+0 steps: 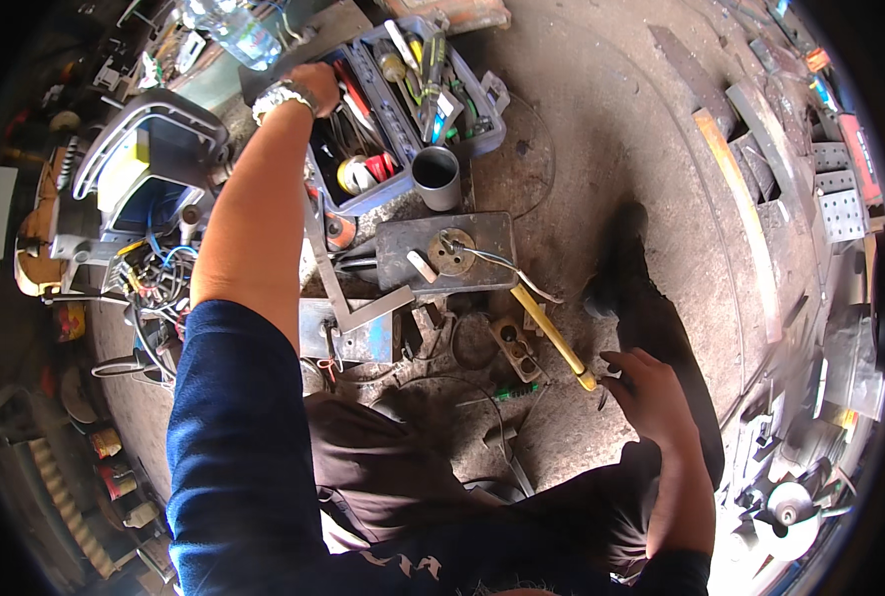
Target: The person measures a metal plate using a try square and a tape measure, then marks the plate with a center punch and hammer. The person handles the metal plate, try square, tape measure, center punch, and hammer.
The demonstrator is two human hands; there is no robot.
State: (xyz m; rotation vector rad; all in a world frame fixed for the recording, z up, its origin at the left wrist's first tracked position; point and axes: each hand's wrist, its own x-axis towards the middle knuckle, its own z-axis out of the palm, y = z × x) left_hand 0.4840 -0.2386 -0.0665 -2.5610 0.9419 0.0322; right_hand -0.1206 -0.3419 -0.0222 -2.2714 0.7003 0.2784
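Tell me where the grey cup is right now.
In the head view, the grey cup is just above the middle, between the blue toolbox and the dark slab, right of the left hand.

toolbox point(378, 196): blue-grey, open, compartments side by side, packed; sits near 12 o'clock in view | yellow bar point(554, 336): slender, straight, dark band close to its lower end; slants from 11 o'clock to 5 o'clock; lies at 5 o'clock from the toolbox, well apart
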